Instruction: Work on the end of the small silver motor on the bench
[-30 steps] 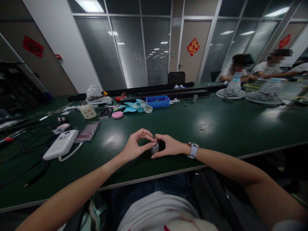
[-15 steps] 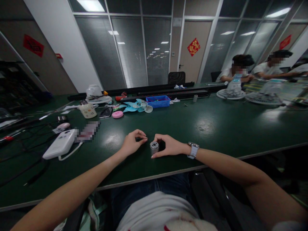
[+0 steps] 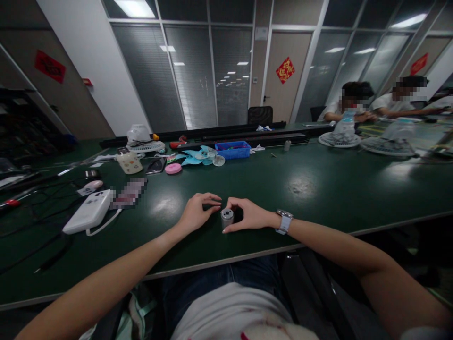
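Two hands [image 3: 226,215] around a small metal cylinder [image 3: 227,217] on the green table [image 3: 318,189].

A small, round, silver metal can-shaped part [image 3: 227,218] stands upright on the dark green table [image 3: 318,189], just below the middle of the frame. Its flat top faces up, with a dark ring on it.

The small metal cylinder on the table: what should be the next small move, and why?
Probably bring the left hand right onto the cylinder. The right hand steadies it upright on the table, and the left fingertips, pinched together, hover just beside its top.
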Tool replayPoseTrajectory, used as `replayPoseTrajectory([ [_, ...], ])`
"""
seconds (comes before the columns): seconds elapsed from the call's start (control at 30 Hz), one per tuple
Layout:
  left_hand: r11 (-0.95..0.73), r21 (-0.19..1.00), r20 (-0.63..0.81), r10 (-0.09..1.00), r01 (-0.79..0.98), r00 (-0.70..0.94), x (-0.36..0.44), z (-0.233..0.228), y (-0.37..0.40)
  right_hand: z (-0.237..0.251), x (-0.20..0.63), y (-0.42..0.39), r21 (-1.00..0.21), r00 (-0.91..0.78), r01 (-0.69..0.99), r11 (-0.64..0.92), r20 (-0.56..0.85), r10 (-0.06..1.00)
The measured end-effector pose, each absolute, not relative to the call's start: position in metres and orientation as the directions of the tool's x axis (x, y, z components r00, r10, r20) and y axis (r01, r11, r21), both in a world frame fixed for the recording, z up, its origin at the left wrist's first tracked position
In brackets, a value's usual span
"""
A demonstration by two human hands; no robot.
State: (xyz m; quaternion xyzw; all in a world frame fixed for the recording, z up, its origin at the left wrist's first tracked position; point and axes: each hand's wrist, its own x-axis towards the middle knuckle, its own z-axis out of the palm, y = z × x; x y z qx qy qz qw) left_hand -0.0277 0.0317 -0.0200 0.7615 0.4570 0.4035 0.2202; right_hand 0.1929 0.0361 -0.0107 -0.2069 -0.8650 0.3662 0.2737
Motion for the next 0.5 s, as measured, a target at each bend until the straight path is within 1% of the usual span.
replayPoseTrajectory([
  [0.17,-0.551,0.705,0.549,0.822,0.447,0.147,-0.018,-0.006,0.018,-0.011,0.193,0.037,-0.742,-0.770,0.147,0.654,0.329,0.547],
  [0.23,-0.587,0.717,0.575,0.803,0.375,0.157,-0.014,-0.002,0.011,-0.012,0.193,0.037,-0.736,-0.767,0.157,0.659,0.329,0.551],
  [0.33,-0.594,0.756,0.543,0.803,0.275,0.244,-0.009,0.000,0.004,-0.013,0.192,0.038,-0.713,-0.757,0.193,0.674,0.329,0.565],
  [0.4,-0.580,0.773,0.513,0.810,0.258,0.285,-0.006,0.000,0.001,-0.014,0.192,0.038,-0.702,-0.753,0.205,0.682,0.333,0.568],
  [0.5,-0.565,0.786,0.495,0.818,0.251,0.293,-0.005,0.000,0.001,-0.014,0.192,0.038,-0.694,-0.752,0.206,0.690,0.339,0.565],
])
